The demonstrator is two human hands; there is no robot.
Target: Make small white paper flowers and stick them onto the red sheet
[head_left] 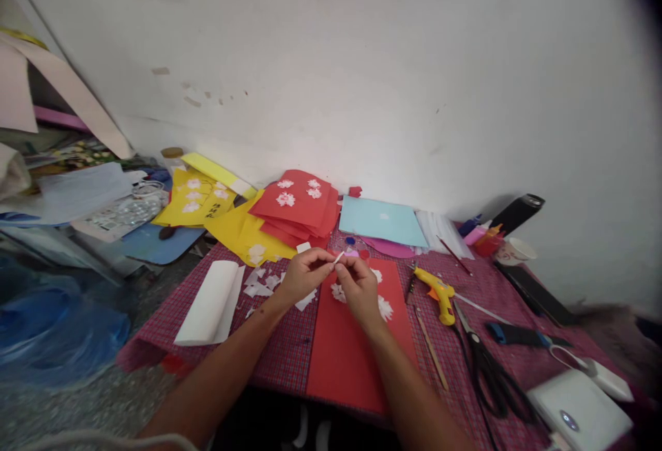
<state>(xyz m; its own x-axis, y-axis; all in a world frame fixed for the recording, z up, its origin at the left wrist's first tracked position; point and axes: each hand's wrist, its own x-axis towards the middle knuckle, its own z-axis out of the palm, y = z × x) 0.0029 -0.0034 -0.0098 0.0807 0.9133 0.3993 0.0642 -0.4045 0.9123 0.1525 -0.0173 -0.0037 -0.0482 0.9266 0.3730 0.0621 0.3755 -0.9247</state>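
My left hand [309, 273] and my right hand [358, 285] meet over the table, fingertips pinching a thin rolled strip of white paper [338, 256] between them. Under my hands lies a red sheet [345, 361] with several white paper flowers [385, 308] on its upper part, partly covered by my right hand. Torn white paper scraps [258, 285] are scattered left of my left hand. Farther left is a folded stack of white paper [207, 306].
Behind are red sheets with flowers [297, 203], yellow sheets [235, 230] and a light blue sheet [383, 220]. To the right lie a yellow glue gun [437, 292], a wooden stick [432, 347], black-handled scissors [486, 368], a blue-black cutter [522, 335] and a white box [579, 409].
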